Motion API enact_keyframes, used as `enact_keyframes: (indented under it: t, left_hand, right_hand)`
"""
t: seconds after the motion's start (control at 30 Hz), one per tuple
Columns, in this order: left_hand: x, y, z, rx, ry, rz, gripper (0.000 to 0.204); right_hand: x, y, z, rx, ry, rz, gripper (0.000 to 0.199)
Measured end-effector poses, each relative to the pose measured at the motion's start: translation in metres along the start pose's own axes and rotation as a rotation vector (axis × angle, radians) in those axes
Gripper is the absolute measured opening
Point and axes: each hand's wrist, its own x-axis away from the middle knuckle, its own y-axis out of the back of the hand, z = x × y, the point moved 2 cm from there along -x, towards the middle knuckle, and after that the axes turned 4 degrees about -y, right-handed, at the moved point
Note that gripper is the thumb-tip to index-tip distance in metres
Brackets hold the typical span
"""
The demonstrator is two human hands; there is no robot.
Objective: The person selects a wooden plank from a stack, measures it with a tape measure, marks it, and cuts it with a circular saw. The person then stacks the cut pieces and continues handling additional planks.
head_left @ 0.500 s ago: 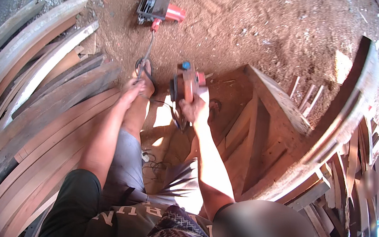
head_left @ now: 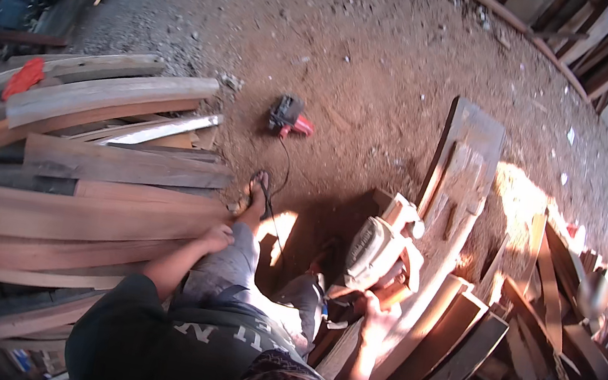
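Observation:
My right hand (head_left: 379, 317) is closed round the orange handle of a hand-held power tool (head_left: 371, 255), which has a grey rounded housing and looks like a circular saw. The tool is by my right knee, beside or against a long curved wooden beam (head_left: 452, 199); whether they touch I cannot tell. My left hand (head_left: 217, 238) rests at my left knee, its fingers slightly blurred, with nothing visible in it. Farther off, a red and black power tool (head_left: 291, 117) lies on the ground. Its dark cord (head_left: 288, 168) runs back toward my legs.
Curved planks (head_left: 91, 214) are stacked on my left, with a red cloth (head_left: 24, 78) on the far ones. Cut wood pieces (head_left: 533, 331) lie piled on the right. Wood shavings and debris cover the dirt floor (head_left: 368, 67). More timber (head_left: 573, 41) leans at the far right.
My view has swung to the right and farther out. My right hand has carried the power tool rightward to the curved beam. My left hand has let go of the cord and come back to my knee.

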Motion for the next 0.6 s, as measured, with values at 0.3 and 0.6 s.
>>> enact_keyframes:
  t: [0.3, 0.6]
  left_hand:
    - [0.097, -0.033, -0.09, -0.004, -0.178, -0.022, 0.053]
    - [0.109, -0.017, -0.041, 0.094, -0.226, -0.025, 0.046]
  right_hand:
    - [0.041, 0.102, -0.047, -0.277, 0.027, -0.141, 0.013]
    - [0.114, 0.109, -0.095, -0.029, 0.055, -0.274, 0.013]
